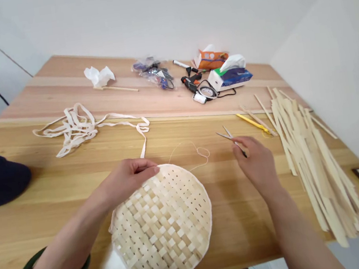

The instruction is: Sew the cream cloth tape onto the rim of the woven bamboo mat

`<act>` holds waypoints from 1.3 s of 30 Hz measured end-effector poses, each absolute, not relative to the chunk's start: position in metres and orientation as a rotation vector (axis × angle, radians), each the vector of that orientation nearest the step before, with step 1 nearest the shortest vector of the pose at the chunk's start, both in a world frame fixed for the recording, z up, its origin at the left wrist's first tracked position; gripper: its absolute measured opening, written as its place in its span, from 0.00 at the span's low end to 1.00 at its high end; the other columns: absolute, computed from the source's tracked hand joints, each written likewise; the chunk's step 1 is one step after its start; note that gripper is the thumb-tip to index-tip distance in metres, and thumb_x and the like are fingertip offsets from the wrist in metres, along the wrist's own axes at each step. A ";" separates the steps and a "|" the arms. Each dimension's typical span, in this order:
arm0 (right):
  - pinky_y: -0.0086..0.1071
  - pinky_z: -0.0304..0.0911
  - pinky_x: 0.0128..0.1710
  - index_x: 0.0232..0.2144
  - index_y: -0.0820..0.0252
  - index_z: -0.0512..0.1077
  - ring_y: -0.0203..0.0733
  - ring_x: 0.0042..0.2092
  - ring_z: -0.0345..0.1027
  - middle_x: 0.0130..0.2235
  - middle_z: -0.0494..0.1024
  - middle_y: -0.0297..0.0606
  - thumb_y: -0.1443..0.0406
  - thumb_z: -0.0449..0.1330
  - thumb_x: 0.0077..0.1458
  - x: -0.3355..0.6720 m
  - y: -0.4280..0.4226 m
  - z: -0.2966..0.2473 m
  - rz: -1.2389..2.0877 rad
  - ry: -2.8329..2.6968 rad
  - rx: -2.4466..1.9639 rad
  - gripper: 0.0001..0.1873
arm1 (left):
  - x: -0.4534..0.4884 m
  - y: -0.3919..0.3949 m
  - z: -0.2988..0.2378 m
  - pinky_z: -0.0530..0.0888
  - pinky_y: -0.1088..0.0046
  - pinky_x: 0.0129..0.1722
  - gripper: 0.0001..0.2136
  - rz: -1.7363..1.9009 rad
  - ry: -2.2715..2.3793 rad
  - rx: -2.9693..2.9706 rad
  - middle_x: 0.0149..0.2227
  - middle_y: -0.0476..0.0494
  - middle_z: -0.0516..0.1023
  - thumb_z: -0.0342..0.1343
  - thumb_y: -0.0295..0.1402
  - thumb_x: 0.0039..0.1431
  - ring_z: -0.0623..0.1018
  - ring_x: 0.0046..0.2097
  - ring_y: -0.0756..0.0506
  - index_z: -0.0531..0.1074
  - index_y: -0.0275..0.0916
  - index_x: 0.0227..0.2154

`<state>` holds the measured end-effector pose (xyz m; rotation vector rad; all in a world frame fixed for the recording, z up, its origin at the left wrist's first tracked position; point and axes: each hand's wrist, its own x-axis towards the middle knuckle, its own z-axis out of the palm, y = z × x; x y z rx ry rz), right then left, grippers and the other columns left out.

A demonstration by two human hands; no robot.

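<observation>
The woven tray is lying low in the centre of the frame on the desk. The left hand is gripping its far rim, fingers pressed together. The right hand is right of centre, pinching small scissors whose blades are pointing to the upper left. Bamboo strips are lying just beside it.

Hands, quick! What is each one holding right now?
Left hand: closed, pinching the rim of the woven bamboo disc.
Right hand: closed, holding the scissors by the handles.
</observation>
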<state>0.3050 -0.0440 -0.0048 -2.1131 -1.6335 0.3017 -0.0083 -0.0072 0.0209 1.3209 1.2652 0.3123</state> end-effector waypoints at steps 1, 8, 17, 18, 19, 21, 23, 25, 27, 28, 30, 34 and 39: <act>0.53 0.56 0.60 0.51 0.70 0.72 0.59 0.60 0.62 0.56 0.71 0.58 0.63 0.52 0.59 0.320 -0.042 -0.005 0.206 -1.640 -2.175 0.22 | -0.009 -0.006 0.019 0.61 0.81 0.21 0.11 0.308 1.245 1.302 0.22 0.53 0.73 0.61 0.42 0.54 0.66 0.23 0.53 0.79 0.39 0.30; 0.49 0.67 0.46 0.51 0.63 0.73 0.61 0.52 0.69 0.52 0.74 0.53 0.65 0.54 0.57 0.355 -0.035 -0.010 0.128 -1.989 -2.411 0.20 | -0.012 -0.005 0.018 0.72 0.78 0.31 0.15 0.231 1.065 1.129 0.35 0.47 0.84 0.61 0.40 0.55 0.78 0.33 0.48 0.80 0.41 0.44; 0.39 0.60 0.29 0.49 0.56 0.76 0.59 0.41 0.73 0.42 0.78 0.48 0.65 0.59 0.51 0.361 -0.037 0.002 0.248 -1.988 -2.452 0.21 | -0.016 -0.015 0.014 0.74 0.76 0.36 0.15 0.307 1.004 0.998 0.39 0.44 0.84 0.64 0.36 0.53 0.80 0.36 0.47 0.81 0.38 0.44; 0.38 0.60 0.29 0.49 0.56 0.75 0.58 0.41 0.73 0.41 0.79 0.47 0.63 0.60 0.50 0.360 -0.042 0.004 0.380 -1.832 -2.393 0.22 | -0.017 -0.016 0.013 0.74 0.75 0.36 0.15 0.316 1.007 0.980 0.39 0.44 0.84 0.64 0.36 0.53 0.80 0.36 0.47 0.81 0.38 0.44; 0.37 0.60 0.28 0.49 0.55 0.75 0.56 0.41 0.74 0.40 0.80 0.46 0.60 0.61 0.50 0.357 -0.048 0.005 0.557 -1.637 -2.294 0.22 | -0.018 -0.018 0.012 0.74 0.75 0.36 0.15 0.324 1.011 0.961 0.39 0.44 0.84 0.64 0.36 0.53 0.80 0.36 0.47 0.81 0.38 0.43; 0.32 0.59 0.23 0.50 0.54 0.74 0.52 0.39 0.75 0.38 0.81 0.44 0.54 0.64 0.48 0.344 -0.062 0.010 0.940 -1.267 -2.011 0.26 | -0.019 -0.020 0.011 0.74 0.76 0.35 0.13 0.336 1.014 0.923 0.36 0.44 0.84 0.65 0.36 0.53 0.80 0.34 0.48 0.81 0.38 0.41; 0.29 0.59 0.20 0.52 0.52 0.72 0.46 0.35 0.74 0.37 0.80 0.42 0.51 0.68 0.45 0.322 -0.078 0.018 1.249 -1.109 -1.751 0.32 | -0.020 -0.023 0.009 0.74 0.77 0.33 0.12 0.346 1.013 0.887 0.34 0.45 0.84 0.64 0.35 0.53 0.80 0.32 0.49 0.81 0.38 0.40; 0.27 0.64 0.24 0.52 0.49 0.71 0.39 0.31 0.73 0.32 0.79 0.36 0.52 0.70 0.46 0.293 -0.095 0.025 1.508 -1.106 -1.526 0.31 | -0.021 -0.025 0.008 0.74 0.78 0.32 0.11 0.356 1.008 0.858 0.33 0.47 0.84 0.64 0.35 0.54 0.79 0.31 0.50 0.81 0.39 0.39; 0.30 0.70 0.30 0.46 0.53 0.75 0.38 0.30 0.72 0.31 0.78 0.37 0.48 0.67 0.49 0.263 -0.110 0.032 1.849 -1.095 -1.331 0.26 | -0.021 -0.028 0.009 0.73 0.79 0.30 0.09 0.372 1.001 0.833 0.31 0.48 0.83 0.63 0.34 0.55 0.78 0.29 0.52 0.81 0.39 0.38; 0.30 0.71 0.30 0.42 0.55 0.76 0.38 0.30 0.72 0.30 0.77 0.38 0.47 0.65 0.51 0.249 -0.116 0.035 1.987 -1.057 -1.280 0.23 | -0.021 -0.030 0.011 0.73 0.80 0.30 0.08 0.384 1.003 0.824 0.30 0.49 0.83 0.63 0.34 0.55 0.78 0.28 0.52 0.81 0.40 0.37; 0.29 0.71 0.29 0.39 0.57 0.76 0.37 0.30 0.72 0.30 0.75 0.37 0.47 0.63 0.53 0.227 -0.127 0.039 2.116 -0.936 -1.272 0.22 | -0.021 -0.033 0.014 0.72 0.81 0.29 0.07 0.406 1.013 0.808 0.29 0.50 0.82 0.63 0.34 0.56 0.78 0.28 0.53 0.81 0.39 0.36; 0.28 0.70 0.29 0.41 0.59 0.75 0.36 0.29 0.71 0.30 0.74 0.35 0.47 0.63 0.53 0.208 -0.137 0.034 2.158 -0.793 -1.294 0.23 | -0.019 -0.040 0.020 0.74 0.78 0.33 0.10 0.427 1.040 0.781 0.32 0.48 0.83 0.64 0.35 0.55 0.79 0.32 0.50 0.81 0.39 0.38; 0.28 0.70 0.29 0.42 0.59 0.74 0.35 0.29 0.71 0.29 0.75 0.36 0.50 0.61 0.57 0.210 -0.138 0.017 2.205 -0.832 -1.158 0.20 | -0.018 -0.044 0.019 0.74 0.75 0.32 0.11 0.386 1.115 0.841 0.32 0.46 0.83 0.62 0.40 0.56 0.79 0.31 0.48 0.82 0.38 0.36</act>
